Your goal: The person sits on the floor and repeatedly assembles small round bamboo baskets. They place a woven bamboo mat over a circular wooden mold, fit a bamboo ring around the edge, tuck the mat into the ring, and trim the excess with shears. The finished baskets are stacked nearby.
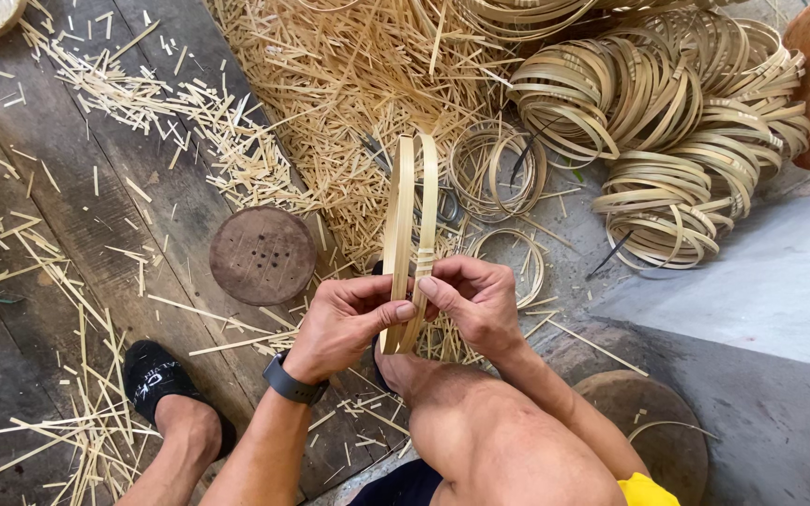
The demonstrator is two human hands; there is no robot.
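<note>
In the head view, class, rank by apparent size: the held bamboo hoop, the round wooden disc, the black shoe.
1. bamboo hoop, seen edge-on, so unsure
2. round wooden disc
3. black shoe

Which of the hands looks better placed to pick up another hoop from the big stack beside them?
Probably the right hand: the stack of coiled pale bamboo hoops lies on its side. The left hand is farther away. Both currently pinch the pale bamboo strip hoop.

hoop: pale bamboo strip, smooth, faintly glossy, pinched by both hands
coils: same bamboo, beyond the grip
disc: dark rough wood, left of the grip
floor planks: weathered, matt wood
watch: matt black band
</note>
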